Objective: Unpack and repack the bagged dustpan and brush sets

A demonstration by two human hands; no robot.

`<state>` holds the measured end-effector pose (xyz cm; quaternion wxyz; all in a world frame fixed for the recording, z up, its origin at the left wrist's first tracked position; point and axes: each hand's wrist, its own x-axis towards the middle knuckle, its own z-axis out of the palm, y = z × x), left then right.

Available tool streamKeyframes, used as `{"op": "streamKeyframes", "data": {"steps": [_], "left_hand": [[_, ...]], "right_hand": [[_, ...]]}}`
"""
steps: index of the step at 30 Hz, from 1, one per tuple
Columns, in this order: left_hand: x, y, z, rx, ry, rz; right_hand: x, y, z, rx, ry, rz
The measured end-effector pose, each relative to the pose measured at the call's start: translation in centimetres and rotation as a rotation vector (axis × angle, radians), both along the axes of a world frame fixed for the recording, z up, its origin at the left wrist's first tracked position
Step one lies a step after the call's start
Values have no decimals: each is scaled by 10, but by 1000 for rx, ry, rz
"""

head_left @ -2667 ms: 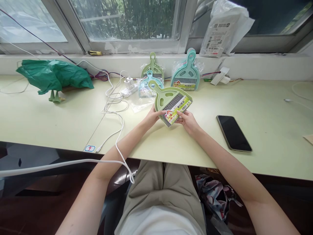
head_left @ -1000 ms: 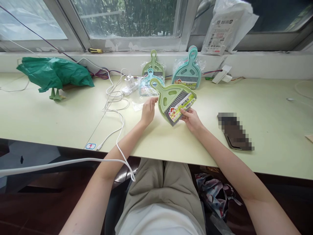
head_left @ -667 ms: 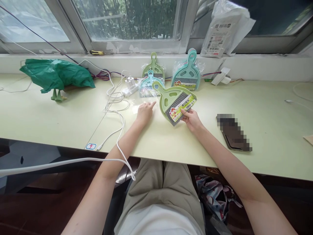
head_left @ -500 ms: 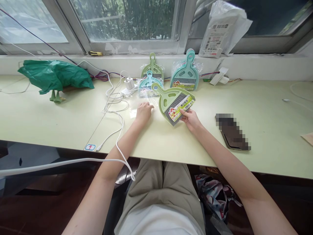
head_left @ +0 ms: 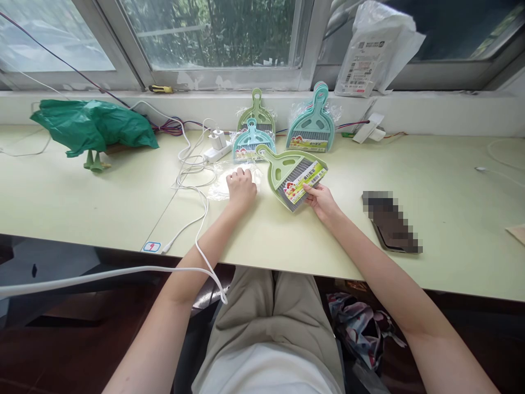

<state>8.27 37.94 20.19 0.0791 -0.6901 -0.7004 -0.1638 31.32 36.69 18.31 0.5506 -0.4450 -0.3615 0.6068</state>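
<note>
My right hand (head_left: 322, 201) is closed on the lower edge of a green dustpan (head_left: 276, 174), which tilts above the table. A grey-bristled brush (head_left: 293, 189) with a printed label (head_left: 305, 178) is nested in that dustpan. On the table to its left, my left hand (head_left: 241, 189) rests with curled fingers on a clear plastic bag (head_left: 219, 185). The fingers appear closed on the bag, though the fingertips are partly hidden. Behind stand a small blue dustpan set (head_left: 251, 141), another green set (head_left: 256, 112) and a stack of turquoise ones (head_left: 314, 117), in clear wrapping.
White cables (head_left: 188, 164) and a power strip (head_left: 217, 152) lie left of my hands. A green plastic bag (head_left: 96, 126) covers something farther left. At right is a phone (head_left: 388, 224). A screwdriver (head_left: 159, 88) and a packaged parcel (head_left: 365, 60) are on the sill.
The clear plastic bag has come down and spread on the table around my left hand, uncovering the power strip. My left hand has turned slightly; the green dustpan has barely moved.
</note>
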Motion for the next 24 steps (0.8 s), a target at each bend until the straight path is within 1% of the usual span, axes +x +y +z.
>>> {"op": "streamKeyframes", "data": {"steps": [2,4,6,8,11,14,20,24], "left_hand": [[-1,-1,0,-31,-58,43],[-5,-2,0,-102,-99,44],[-9,-1,0,-159,-101,3],[-13,-1,-1,-182,-76,-58],[-16,1,-2,-168,-43,-128],[-13,3,-2,-162,-5,-149],[-9,2,-2,-168,113,-143],[-11,4,-2,-159,107,-97]], "right_hand": [[0,0,-1,2,-9,3],[1,1,-2,6,-19,9],[1,1,-2,6,-25,14],[2,1,-2,3,-29,16],[3,1,-2,-5,-48,22],[3,1,-2,-8,-63,29],[4,-1,1,-28,-83,53],[6,-1,4,-57,-124,72]]}}
